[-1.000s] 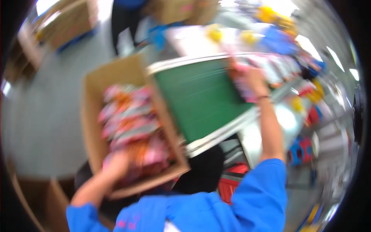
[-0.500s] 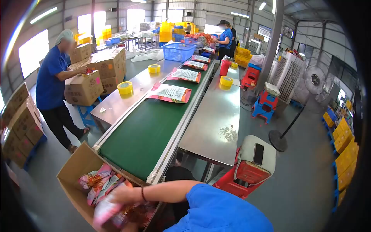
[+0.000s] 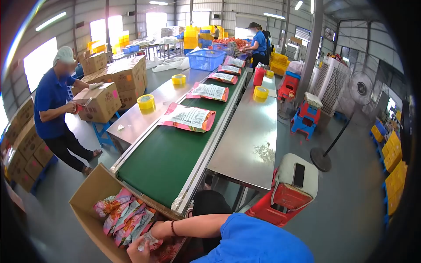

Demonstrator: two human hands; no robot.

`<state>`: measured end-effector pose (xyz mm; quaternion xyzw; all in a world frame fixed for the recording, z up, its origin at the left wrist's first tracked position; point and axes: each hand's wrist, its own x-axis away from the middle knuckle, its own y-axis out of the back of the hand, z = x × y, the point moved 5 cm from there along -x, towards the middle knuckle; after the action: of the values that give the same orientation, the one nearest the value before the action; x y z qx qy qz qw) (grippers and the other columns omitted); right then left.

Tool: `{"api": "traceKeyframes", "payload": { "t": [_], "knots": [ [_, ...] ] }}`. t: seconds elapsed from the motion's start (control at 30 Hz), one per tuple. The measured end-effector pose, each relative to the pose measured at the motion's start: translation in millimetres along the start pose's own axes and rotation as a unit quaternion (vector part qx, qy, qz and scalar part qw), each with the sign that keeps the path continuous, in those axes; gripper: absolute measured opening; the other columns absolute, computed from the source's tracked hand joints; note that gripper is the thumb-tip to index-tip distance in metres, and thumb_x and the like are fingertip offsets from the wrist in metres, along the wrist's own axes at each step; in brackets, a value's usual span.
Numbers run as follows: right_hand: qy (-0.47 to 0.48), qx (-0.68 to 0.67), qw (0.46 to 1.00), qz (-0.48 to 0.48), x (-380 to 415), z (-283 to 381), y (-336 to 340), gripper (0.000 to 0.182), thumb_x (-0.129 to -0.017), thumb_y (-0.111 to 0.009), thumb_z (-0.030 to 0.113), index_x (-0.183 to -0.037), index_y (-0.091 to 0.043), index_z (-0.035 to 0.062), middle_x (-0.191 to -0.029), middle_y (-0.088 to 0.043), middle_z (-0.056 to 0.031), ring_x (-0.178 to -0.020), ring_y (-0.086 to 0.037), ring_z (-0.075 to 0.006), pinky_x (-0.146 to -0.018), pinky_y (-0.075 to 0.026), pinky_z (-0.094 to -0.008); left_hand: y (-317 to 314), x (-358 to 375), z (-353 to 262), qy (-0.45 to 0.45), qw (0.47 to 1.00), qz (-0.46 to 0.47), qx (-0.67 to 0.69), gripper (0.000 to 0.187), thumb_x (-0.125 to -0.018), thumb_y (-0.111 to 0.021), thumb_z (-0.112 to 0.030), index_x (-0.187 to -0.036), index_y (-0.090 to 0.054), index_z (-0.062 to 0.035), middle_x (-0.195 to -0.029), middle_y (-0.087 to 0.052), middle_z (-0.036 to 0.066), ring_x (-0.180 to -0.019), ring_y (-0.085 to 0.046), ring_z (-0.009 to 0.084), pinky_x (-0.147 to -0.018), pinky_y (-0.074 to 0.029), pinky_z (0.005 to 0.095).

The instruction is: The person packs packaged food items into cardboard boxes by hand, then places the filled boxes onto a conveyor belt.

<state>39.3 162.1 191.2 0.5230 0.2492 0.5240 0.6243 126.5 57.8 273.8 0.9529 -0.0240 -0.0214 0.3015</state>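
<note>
An open cardboard box (image 3: 90, 193) at the lower left holds several pink packets (image 3: 127, 219) with silvery backs. My right hand (image 3: 161, 229), with a beaded bracelet at the wrist, reaches into it and grips a packet (image 3: 150, 241). Beside it, low in the view, my left hand (image 3: 137, 250) has its fingers closed on the same packet; part of this hand is cut off by the frame. Behind the box runs a green conveyor belt (image 3: 160, 155) carrying a line of similar packets, the nearest one (image 3: 188, 117) lying flat, label up.
Metal tables (image 3: 243, 149) flank the belt, with yellow tape rolls (image 3: 146, 102) on them. A co-worker (image 3: 55, 101) stands at cartons (image 3: 100, 103) on the left; others are farther back. A red stool (image 3: 285, 193) with a phone, blue basket (image 3: 206, 59) and fan (image 3: 360, 87) are also around.
The packets on the belt have come slightly nearer. My hands now show more clearly over the packets in the box. The co-worker on the left has leaned and spread both arms at the carton.
</note>
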Motion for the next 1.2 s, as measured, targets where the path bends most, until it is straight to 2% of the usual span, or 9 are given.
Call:
{"api": "traceKeyframes", "payload": {
  "t": [0.07,0.27,0.77,0.87,0.93,0.97,1.1,1.13,1.2],
  "knots": [
    [0.014,0.023,0.999,0.026,9.4,5.8,13.3,0.016,-0.069,-0.069,0.016,-0.081,-0.070,0.0044,-0.084,-0.069,-0.0165,-0.081,-0.067,-0.0342,-0.070,-0.054,-0.0423,16.1,-4.1,-5.5,-0.170,0.963,-0.141,-0.155,0.020,-0.088,-0.067,-0.013,-0.103,-0.065,0.0007,-0.101,-0.068,0.016,-0.095,-0.065,0.0206,-0.076,-0.052,0.0346],
    [-0.020,-0.007,0.996,0.089,48.5,9.9,25.4,0.028,-0.066,-0.076,0.019,-0.089,-0.072,0.0027,-0.091,-0.069,-0.0188,-0.090,-0.067,-0.0338,-0.079,-0.054,-0.0407,-26.0,3.6,23.8,0.053,0.974,0.151,-0.158,0.038,-0.088,-0.067,-0.021,-0.118,-0.058,0.0006,-0.116,-0.061,0.019,-0.106,-0.059,0.0290,-0.087,-0.048,0.0386],
    [0.006,-0.183,0.982,-0.055,118.2,-16.9,112.6,0.032,-0.072,-0.072,0.013,-0.101,-0.064,-0.0006,-0.093,-0.066,-0.0218,-0.093,-0.063,-0.0390,-0.079,-0.051,-0.0456,-48.2,-14.8,-72.3,0.062,0.963,0.174,-0.196,0.057,-0.087,-0.066,-0.035,-0.130,-0.052,-0.0003,-0.134,-0.049,0.024,-0.124,-0.047,0.0358,-0.102,-0.038,0.0404],
    [0.009,-0.178,0.981,-0.071,132.6,-34.2,120.9,0.033,-0.074,-0.070,0.012,-0.105,-0.065,0.0021,-0.092,-0.067,-0.0212,-0.092,-0.063,-0.0395,-0.078,-0.051,-0.0459,-74.8,-18.0,-70.9,0.005,0.921,0.140,-0.365,0.056,-0.085,-0.070,-0.032,-0.128,-0.054,0.0001,-0.131,-0.053,0.023,-0.120,-0.051,0.0352,-0.100,-0.041,0.0391],
    [0.029,-0.207,0.971,-0.120,144.8,-51.1,127.4,0.032,-0.075,-0.068,0.013,-0.106,-0.066,0.0052,-0.091,-0.067,-0.0203,-0.090,-0.064,-0.0395,-0.078,-0.051,-0.0467,-104.7,-16.6,-56.0,0.146,0.887,0.346,-0.269,0.092,-0.090,-0.046,-0.056,-0.149,-0.010,0.0034,-0.150,-0.009,0.037,-0.142,-0.002,0.0500,-0.114,-0.010,0.0582],
    [0.056,-0.213,0.966,-0.136,149.4,-57.2,131.1,0.030,-0.077,-0.066,0.015,-0.106,-0.066,0.0070,-0.092,-0.067,-0.0197,-0.088,-0.063,-0.0395,-0.077,-0.051,-0.0472,-114.1,-19.8,-38.0,0.153,0.884,0.376,-0.233,0.111,-0.084,-0.045,-0.071,-0.148,0.000,0.0069,-0.150,0.001,0.038,-0.141,0.006,0.0505,-0.116,-0.006,0.0535],
    [0.086,-0.302,0.919,-0.237,203.5,-74.5,188.1,0.027,-0.084,-0.061,0.020,-0.107,-0.065,0.0057,-0.090,-0.067,-0.0186,-0.083,-0.064,-0.0391,-0.072,-0.051,-0.0448,-123.0,-51.4,-96.9,0.257,0.841,0.412,-0.238,0.116,-0.079,-0.047,-0.077,-0.149,-0.003,0.0030,-0.154,0.001,0.031,-0.145,0.005,0.0390,-0.118,-0.008,0.0424],
    [0.093,-0.308,0.909,-0.264,218.3,-82.0,205.4,0.026,-0.085,-0.062,0.017,-0.109,-0.064,0.0053,-0.091,-0.067,-0.0185,-0.082,-0.065,-0.0378,-0.072,-0.051,-0.0430,-121.8,-59.2,-114.3,0.247,0.859,0.373,-0.248,0.114,-0.078,-0.052,-0.074,-0.150,-0.008,0.0015,-0.152,-0.013,0.032,-0.141,-0.026,0.0381,-0.112,-0.027,0.0415],
    [0.118,-0.381,0.852,-0.340,277.0,-98.9,261.2,0.028,-0.085,-0.065,0.012,-0.112,-0.064,0.0052,-0.097,-0.067,-0.0182,-0.083,-0.066,-0.0350,-0.074,-0.052,-0.0400,-121.8,-67.1,-145.6,0.358,0.850,0.365,-0.128,0.103,-0.083,-0.056,-0.065,-0.149,-0.016,0.0022,-0.144,-0.034,0.028,-0.123,-0.048,0.0308,-0.100,-0.040,0.0359]
  ]
}}
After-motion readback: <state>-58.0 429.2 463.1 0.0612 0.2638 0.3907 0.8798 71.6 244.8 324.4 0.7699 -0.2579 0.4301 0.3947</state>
